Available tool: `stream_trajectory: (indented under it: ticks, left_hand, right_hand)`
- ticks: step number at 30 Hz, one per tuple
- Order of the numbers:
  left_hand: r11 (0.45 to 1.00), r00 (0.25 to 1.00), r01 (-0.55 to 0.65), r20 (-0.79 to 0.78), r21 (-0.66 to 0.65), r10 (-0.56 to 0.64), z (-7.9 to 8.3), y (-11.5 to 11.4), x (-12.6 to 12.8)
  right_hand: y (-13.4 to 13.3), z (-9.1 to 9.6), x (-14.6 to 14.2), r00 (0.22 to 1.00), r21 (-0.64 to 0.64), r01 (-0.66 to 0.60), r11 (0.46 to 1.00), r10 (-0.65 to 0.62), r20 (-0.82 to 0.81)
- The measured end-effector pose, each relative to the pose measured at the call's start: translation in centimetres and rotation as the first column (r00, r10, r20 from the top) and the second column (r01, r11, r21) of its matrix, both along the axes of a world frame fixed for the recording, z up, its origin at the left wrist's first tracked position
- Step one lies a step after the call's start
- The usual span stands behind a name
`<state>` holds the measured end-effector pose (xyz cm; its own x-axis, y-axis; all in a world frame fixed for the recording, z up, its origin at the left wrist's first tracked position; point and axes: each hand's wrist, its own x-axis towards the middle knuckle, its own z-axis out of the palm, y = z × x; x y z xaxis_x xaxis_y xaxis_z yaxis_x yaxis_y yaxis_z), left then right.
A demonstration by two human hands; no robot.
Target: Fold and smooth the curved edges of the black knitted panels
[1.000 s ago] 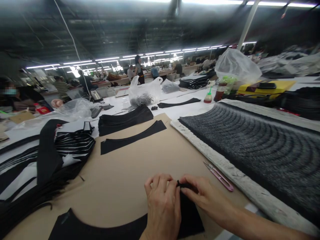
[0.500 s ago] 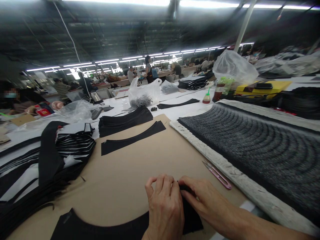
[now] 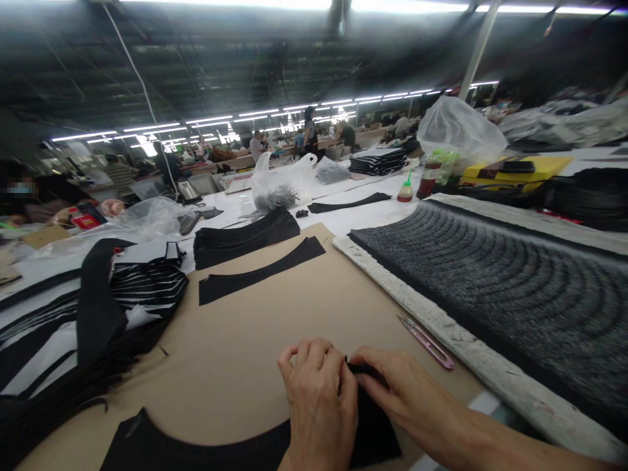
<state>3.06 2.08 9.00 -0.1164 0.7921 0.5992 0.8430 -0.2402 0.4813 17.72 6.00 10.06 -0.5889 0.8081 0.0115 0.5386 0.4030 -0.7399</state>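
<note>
A curved black fabric piece (image 3: 216, 451) lies along the front of the brown board (image 3: 255, 347). My left hand (image 3: 318, 399) rests on its right part with the fingers bent and pressed together, hiding what lies under them. Beside it, my right hand (image 3: 392, 383) pinches the folded upper edge of the fabric between thumb and fingers. The two hands nearly meet at that edge. Farther up the board sit a single curved black piece (image 3: 262, 271) and a stack of similar black pieces (image 3: 245, 237).
Pink thread snips (image 3: 426, 343) lie right of my hands, beside a padded board bearing rows of overlapping dark pieces (image 3: 490, 294). A bundle of black and white pieces (image 3: 142, 284) is at left. Behind stand a plastic bag (image 3: 282, 183) and a small green-capped bottle (image 3: 405, 190).
My left hand has shifted slightly left along the fabric. The right hand keeps its pinch almost in place. In the background a standing person has moved to the right.
</note>
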Motion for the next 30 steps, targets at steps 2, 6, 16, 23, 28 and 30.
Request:
stream_trajectory:
  ticks: [2, 6, 16, 23, 28, 30]
  left_hand:
    - [0.999, 0.999, -0.044, 0.018, 0.004, 0.044, 0.7, 0.4, -0.7]
    - [0.999, 1.0, -0.016, 0.007, -0.029, 0.017, 1.6, 1.0, -2.0]
    - [0.988, 0.993, 0.12, 0.006, -0.094, -0.12, -0.5, -0.8, 0.4]
    - [0.992, 0.993, 0.119, 0.03, -0.049, -0.117, -0.6, -0.8, 0.6]
    - [0.993, 0.993, 0.119, 0.005, -0.015, -0.119, -0.5, -0.8, 0.6]
    - [0.993, 0.993, 0.115, -0.027, 0.021, -0.115, -0.5, -0.8, 0.7]
  right_hand:
    - [0.0, -0.4, 0.2, 0.999, -0.026, 0.023, 0.999, -0.022, 0.03]
    - [0.4, -1.4, 0.5, 0.996, -0.185, 0.075, 0.98, -0.082, -0.03]
    - [0.5, -1.5, 0.4, 0.964, -0.317, 0.035, 0.948, -0.117, -0.241]
    - [0.0, -0.9, 0.6, 0.98, -0.218, 0.005, 0.976, -0.048, -0.192]
    - [-0.4, -0.4, 0.6, 0.991, -0.174, 0.011, 0.985, -0.034, -0.129]
    - [-0.4, -0.3, 0.6, 0.992, -0.167, 0.007, 0.986, -0.028, -0.127]
